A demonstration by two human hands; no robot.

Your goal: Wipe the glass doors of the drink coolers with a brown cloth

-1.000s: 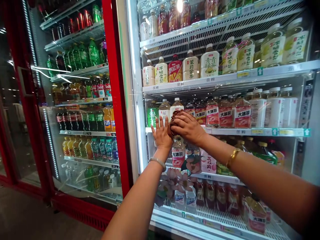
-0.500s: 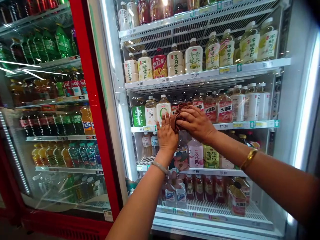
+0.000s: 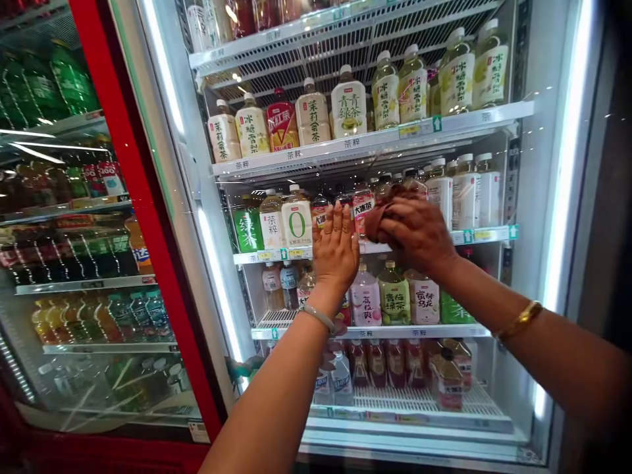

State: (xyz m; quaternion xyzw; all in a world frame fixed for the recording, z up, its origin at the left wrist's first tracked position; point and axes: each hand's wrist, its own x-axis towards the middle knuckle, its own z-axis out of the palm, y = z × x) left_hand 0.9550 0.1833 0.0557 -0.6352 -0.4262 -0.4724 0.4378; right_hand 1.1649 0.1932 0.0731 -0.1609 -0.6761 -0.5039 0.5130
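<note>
Here, left hand (image 3: 336,250): my open palm flat on the glass door (image 3: 494,296).
Right hand (image 3: 417,230): clenched on a cloth (image 3: 382,210).
Progress: I judge the wiping mid-way, lower glass left.

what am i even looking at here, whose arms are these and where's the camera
The camera sits on a person's head and looks forward and down, so the two bare arms are that person's own. They stand at a glass-fronted drinks fridge with wire shelves of bottled teas. The left hand is open, palm flat toward the glass, with a pale bangle at the wrist. The right hand grips a bunched brown cloth held to the glass; a gold bracelet is on that wrist. A red-framed fridge of sodas stands to the left.
</note>
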